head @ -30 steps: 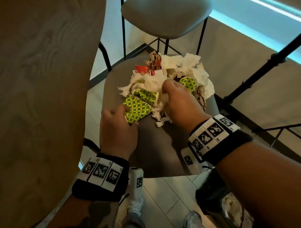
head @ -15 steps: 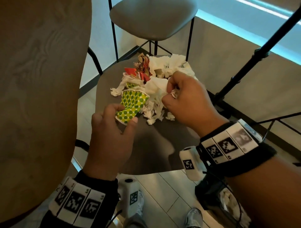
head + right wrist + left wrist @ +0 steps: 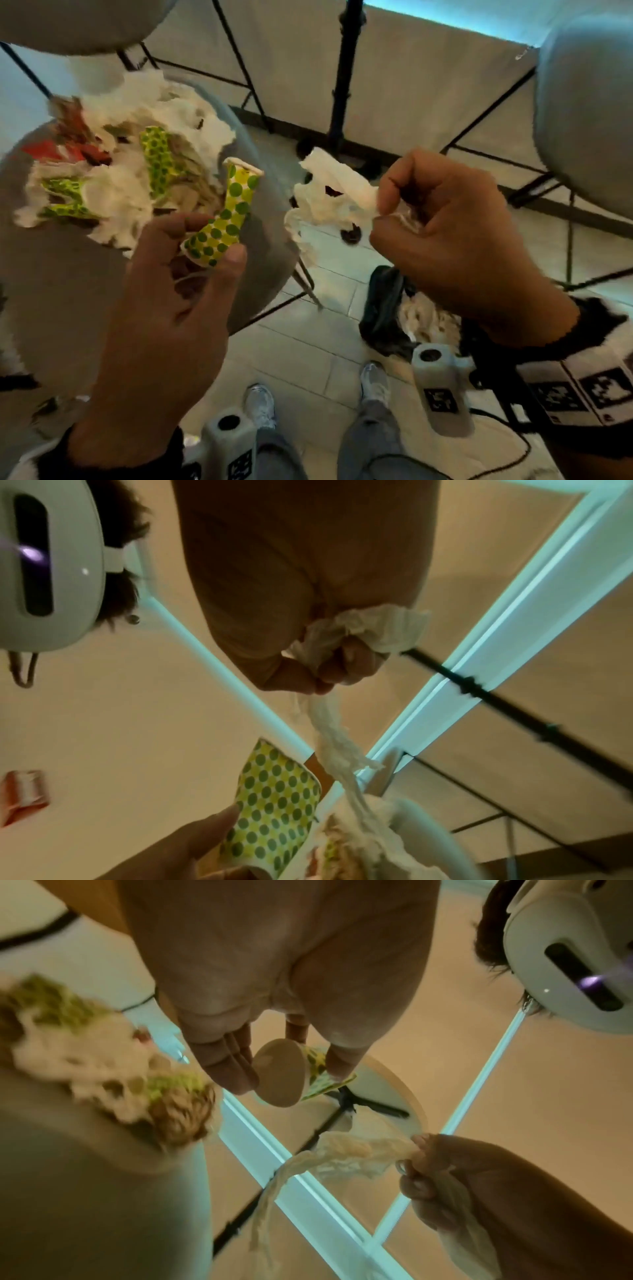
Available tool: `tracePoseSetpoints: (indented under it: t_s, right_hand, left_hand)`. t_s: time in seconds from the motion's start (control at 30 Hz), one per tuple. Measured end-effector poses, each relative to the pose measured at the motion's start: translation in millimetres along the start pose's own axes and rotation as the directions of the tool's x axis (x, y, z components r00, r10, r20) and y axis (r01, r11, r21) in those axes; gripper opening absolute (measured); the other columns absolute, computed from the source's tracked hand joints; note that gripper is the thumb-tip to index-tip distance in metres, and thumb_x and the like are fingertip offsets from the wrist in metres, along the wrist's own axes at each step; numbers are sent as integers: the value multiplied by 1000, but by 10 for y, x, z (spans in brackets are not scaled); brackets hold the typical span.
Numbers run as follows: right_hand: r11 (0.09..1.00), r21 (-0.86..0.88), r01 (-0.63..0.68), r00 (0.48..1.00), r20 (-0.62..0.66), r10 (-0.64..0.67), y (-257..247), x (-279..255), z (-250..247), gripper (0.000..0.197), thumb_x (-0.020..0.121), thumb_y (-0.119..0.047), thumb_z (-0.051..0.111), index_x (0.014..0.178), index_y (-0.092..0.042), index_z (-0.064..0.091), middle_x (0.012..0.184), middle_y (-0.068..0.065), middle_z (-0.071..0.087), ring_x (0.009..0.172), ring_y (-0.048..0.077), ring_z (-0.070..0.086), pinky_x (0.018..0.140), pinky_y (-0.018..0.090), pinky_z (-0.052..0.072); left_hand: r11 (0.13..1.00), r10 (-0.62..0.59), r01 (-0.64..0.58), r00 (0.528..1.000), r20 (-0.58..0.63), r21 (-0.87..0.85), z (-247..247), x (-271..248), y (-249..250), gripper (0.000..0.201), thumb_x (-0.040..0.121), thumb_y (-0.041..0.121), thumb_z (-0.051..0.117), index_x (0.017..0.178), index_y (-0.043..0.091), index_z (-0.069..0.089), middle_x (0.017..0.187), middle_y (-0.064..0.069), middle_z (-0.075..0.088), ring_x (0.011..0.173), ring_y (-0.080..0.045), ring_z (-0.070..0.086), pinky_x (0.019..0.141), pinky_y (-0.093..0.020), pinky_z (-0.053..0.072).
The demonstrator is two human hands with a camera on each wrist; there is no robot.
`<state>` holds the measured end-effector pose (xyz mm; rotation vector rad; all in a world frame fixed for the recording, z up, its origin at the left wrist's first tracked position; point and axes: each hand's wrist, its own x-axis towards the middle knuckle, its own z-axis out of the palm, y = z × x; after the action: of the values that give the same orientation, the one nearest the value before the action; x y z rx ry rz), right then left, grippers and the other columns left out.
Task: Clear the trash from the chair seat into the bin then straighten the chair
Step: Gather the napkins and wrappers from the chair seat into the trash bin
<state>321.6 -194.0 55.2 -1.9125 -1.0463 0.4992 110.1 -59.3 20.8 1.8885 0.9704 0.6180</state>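
Observation:
My left hand (image 3: 202,253) pinches a flattened yellow paper cup with green dots (image 3: 227,214) by its base, lifted just above the grey chair seat (image 3: 75,274); the cup's pale bottom (image 3: 279,1072) faces the left wrist view. My right hand (image 3: 383,209) grips a crumpled white tissue (image 3: 329,185), held in the air to the right of the seat; a strip of the tissue (image 3: 337,739) trails down from the fist. A heap of trash (image 3: 144,164) of white tissues, green-dotted cups and red scraps still lies on the seat. A black bin bag (image 3: 387,308) with white paper inside sits on the floor below my right hand.
A black stand pole (image 3: 344,68) rises behind the seat. Another grey chair (image 3: 589,120) stands at the right, and one more seat (image 3: 68,24) at the top left. Thin black chair legs cross the tiled floor. My shoes (image 3: 260,404) are at the bottom.
Both hands have lifted off the pile and swung right: the left raised the dotted cup, the right pulled a tissue clear of the seat towards the bin bag. The view turned right.

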Motion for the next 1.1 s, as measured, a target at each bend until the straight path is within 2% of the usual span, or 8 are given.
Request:
tracePoseSetpoints:
  t_s: [0.1, 0.23, 0.33, 0.4, 0.57, 0.83, 0.97, 1.1]
  right_hand:
    - [991, 25, -133, 988, -72, 135, 656, -412, -428, 13, 81, -20, 71, 85, -26, 60, 80, 4, 66, 71, 27, 66, 63, 45, 59]
    - [930, 75, -359, 912, -183, 366, 1721, -976, -796, 14, 74, -35, 65, 80, -26, 58, 82, 19, 65, 76, 47, 63, 64, 61, 56]
    - [837, 114, -536, 793, -272, 545, 2590, -1346, -889, 16, 72, -35, 61, 77, -20, 60, 72, 6, 61, 65, 26, 58, 61, 41, 54]
    - [761, 150, -631, 707, -291, 644, 3193, -1542, -873, 12, 76, -28, 62, 78, -17, 62, 72, -3, 59, 67, 12, 54, 63, 32, 48]
    - [538, 161, -827, 498, -234, 835, 4549, -1814, -644, 9, 82, -16, 68, 82, -8, 65, 72, 0, 60, 67, 16, 55, 60, 27, 42]
    - [223, 242, -944, 217, -52, 975, 5985, -2105, -142, 19, 85, -25, 68, 89, -7, 69, 77, 10, 67, 64, 23, 60, 59, 30, 46]
    - [166, 236, -957, 177, 28, 984, 6279, -2122, -71, 10, 90, -25, 67, 95, -16, 65, 84, 6, 65, 68, 19, 61, 61, 26, 52]
    - [131, 350, -927, 163, 64, 985, 6386, -2141, -24, 34, 78, -30, 76, 108, -13, 72, 111, 15, 76, 83, 21, 69, 80, 35, 62]
  left_hand:
    - [998, 60, -65, 979, 194, 24, 637, -34, 96, 15, 98, 52, 58, 108, 57, 48, 95, 15, 66, 88, 6, 66, 69, -8, 50]
    - [1000, -12, 21, 877, 481, -14, 1679, -96, -4, 10, 98, 53, 54, 106, 54, 49, 97, 18, 67, 84, -2, 67, 67, -11, 50]
    - [992, -123, 96, 761, 637, 76, 2548, -172, -276, 15, 94, 57, 55, 107, 51, 50, 99, 19, 67, 92, -4, 68, 75, -17, 55]
    - [975, -220, 139, 675, 704, 172, 3116, -223, -530, 19, 96, 53, 57, 113, 47, 50, 102, 13, 68, 94, -13, 68, 83, -36, 59]
    - [926, -373, 159, 523, 767, 342, 4297, -312, -1283, 26, 97, 52, 59, 119, 38, 54, 103, 3, 70, 94, -22, 70, 91, -51, 58]
    - [843, -525, 142, 424, 738, 519, 5313, -476, -2236, 34, 84, 64, 60, 107, 38, 58, 93, 0, 71, 87, -27, 69, 89, -54, 59]
    - [810, -575, 165, 414, 706, 562, 5555, -529, -2346, 37, 86, 64, 61, 111, 37, 58, 95, -3, 72, 92, -31, 73, 88, -52, 61]
    - [776, -628, 241, 380, 679, 583, 5706, -614, -2348, 52, 92, 60, 60, 138, 37, 50, 113, -7, 69, 100, -30, 71, 88, -48, 62]
